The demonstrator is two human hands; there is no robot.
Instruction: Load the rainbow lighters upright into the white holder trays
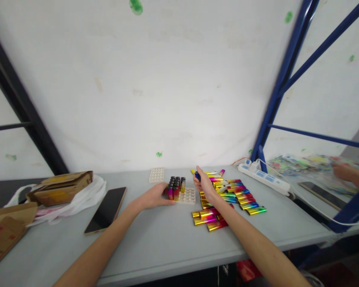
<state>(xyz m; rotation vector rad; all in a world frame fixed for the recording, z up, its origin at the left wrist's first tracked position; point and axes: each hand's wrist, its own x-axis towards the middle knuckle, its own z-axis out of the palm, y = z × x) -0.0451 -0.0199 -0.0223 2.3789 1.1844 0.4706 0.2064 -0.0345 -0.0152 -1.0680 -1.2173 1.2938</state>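
Note:
Several shiny lighters with black tops (176,187) stand upright in the left part of a white tray with round holes (189,196). My left hand (156,195) is at the tray's left end, thumb and fingers apart around its edge and the nearest lighters. Right of the tray, my right hand (206,185) is closed around a dark blue-topped lighter (197,175), held above the table; most of it is hidden by the fingers. Many metallic rainbow lighters (247,199) lie flat in a loose pile under and beside my right hand and forearm.
A second white tray (156,175) lies by the wall. To the left are a phone (106,210), a cardboard box (61,189) on a white plastic bag, and more cardboard (8,231). A power strip (263,177) and blue frame (275,95) stand right. Another person's hand (347,172) shows far right.

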